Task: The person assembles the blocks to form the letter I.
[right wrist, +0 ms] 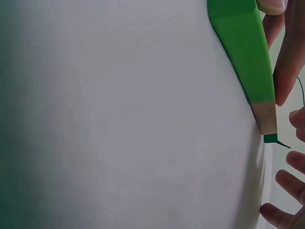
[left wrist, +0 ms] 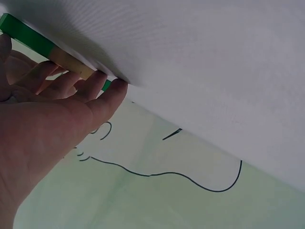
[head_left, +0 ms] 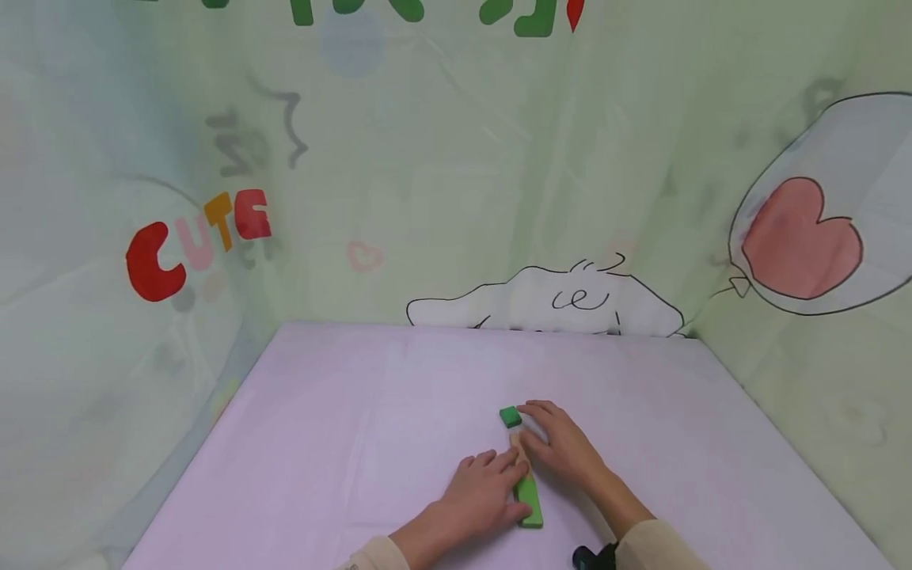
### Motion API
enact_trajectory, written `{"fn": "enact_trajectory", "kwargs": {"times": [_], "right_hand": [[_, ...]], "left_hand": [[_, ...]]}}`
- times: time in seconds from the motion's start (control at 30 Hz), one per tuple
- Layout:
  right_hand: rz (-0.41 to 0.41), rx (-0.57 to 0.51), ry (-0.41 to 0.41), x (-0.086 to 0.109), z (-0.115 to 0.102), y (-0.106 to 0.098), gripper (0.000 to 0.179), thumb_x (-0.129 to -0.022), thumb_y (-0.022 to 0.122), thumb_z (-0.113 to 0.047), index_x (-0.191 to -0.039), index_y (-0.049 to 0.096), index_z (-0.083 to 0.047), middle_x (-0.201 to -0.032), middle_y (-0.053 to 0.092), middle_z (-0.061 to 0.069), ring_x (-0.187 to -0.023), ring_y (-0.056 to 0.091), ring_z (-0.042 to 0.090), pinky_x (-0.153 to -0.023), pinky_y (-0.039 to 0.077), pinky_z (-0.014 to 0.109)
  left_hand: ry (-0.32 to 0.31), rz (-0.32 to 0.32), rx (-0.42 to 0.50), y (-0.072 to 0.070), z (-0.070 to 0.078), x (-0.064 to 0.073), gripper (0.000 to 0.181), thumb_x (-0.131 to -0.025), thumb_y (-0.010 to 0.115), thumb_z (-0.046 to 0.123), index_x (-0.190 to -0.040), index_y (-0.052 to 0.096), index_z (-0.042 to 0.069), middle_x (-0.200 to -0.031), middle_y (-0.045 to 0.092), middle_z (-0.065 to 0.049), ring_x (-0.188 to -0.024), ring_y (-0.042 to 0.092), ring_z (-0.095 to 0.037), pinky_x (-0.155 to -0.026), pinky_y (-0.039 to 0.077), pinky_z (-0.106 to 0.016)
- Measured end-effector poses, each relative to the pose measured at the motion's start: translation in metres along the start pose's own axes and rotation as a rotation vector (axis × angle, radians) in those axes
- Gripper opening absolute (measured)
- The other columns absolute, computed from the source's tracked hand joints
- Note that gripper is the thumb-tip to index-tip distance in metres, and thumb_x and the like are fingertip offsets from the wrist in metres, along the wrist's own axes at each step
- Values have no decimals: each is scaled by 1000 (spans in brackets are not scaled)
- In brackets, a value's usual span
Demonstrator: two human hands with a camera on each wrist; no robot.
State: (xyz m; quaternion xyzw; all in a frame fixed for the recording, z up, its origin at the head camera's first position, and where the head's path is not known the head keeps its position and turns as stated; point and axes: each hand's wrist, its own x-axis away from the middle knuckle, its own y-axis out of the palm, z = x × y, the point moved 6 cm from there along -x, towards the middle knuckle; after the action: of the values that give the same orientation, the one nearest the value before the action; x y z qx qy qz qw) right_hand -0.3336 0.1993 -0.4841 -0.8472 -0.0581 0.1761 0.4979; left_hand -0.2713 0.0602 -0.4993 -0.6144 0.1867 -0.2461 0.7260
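A light green bar [head_left: 529,503] lies on the table, in line with a wood-coloured piece [head_left: 517,443]. Beyond their far end sits a small dark green block [head_left: 510,416]. My left hand [head_left: 484,491] lies over the left side of the row, thumb at the bar's near end, fingers spread near the wood-coloured piece. My right hand [head_left: 563,443] is on the other side, its index fingertip beside the dark green block and its thumb by the wood-coloured piece. In the left wrist view the left fingers [left wrist: 95,86] stretch loosely along the bar [left wrist: 28,36].
A pale lilac cloth [head_left: 342,427] covers the table. Behind it hangs a printed curtain [head_left: 442,174] with letters, a balloon and line drawings. A black device [head_left: 594,557] is at the right wrist, by the sleeve [head_left: 655,546].
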Motion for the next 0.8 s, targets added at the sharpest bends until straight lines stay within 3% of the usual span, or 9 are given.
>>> {"fn": "enact_trajectory", "kwargs": {"times": [0.27,0.8], "right_hand": [[4,4,64,-6,5,2,42,-99,67,-21,-140,63,-9,-146,57,17,-137,54,40,-113,43,58],[0,-13,80,-14,3,7,45,-98,70,-20,-140,62,-8,-144,58,18,-135,55,39,-112,43,58]], "left_hand": [[3,4,9,-3,1,2,63,-99,56,61,-154,49,31,-164,42,8,-144,49,-25,-109,47,-49],[9,25,1,-1,2,2,61,-99,58,60,-153,50,31,-162,43,8,-142,50,-25,-108,47,-48]]}}
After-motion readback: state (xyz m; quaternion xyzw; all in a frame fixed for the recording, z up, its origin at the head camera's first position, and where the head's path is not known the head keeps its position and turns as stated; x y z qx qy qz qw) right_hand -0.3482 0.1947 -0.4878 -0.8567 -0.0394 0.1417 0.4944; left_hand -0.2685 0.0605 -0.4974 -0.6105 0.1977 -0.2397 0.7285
